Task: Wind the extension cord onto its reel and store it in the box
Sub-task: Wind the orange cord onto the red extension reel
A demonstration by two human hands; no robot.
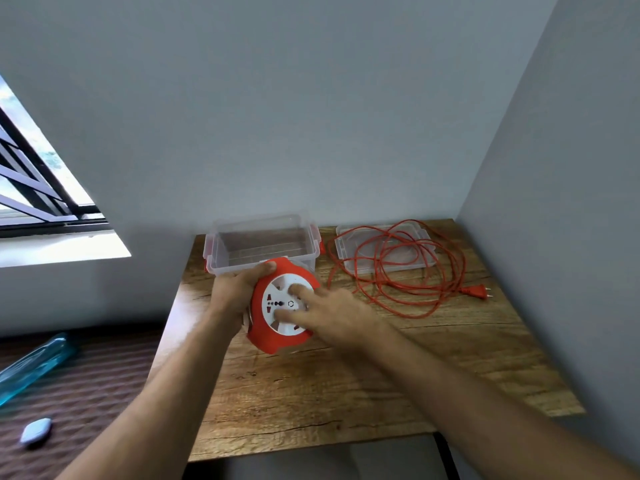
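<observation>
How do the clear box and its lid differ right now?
The clear box stands upright and empty at the back of the table, just behind the reel; the lid lies flat to its right. The box is deep, the lid shallow. Loose orange cord drapes over the lid, not the box. Both are clear plastic.

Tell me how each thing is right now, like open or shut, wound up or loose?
Reel: held up, sockets facing the camera.
Cord: loose, unwound on the table, partly over the lid.
Plug: unplugged, lying on the table.
Box: open, empty.
Lid: off, beside the box.
Left hand: gripping the reel's rim.
Right hand: fingers on the reel's face.
</observation>
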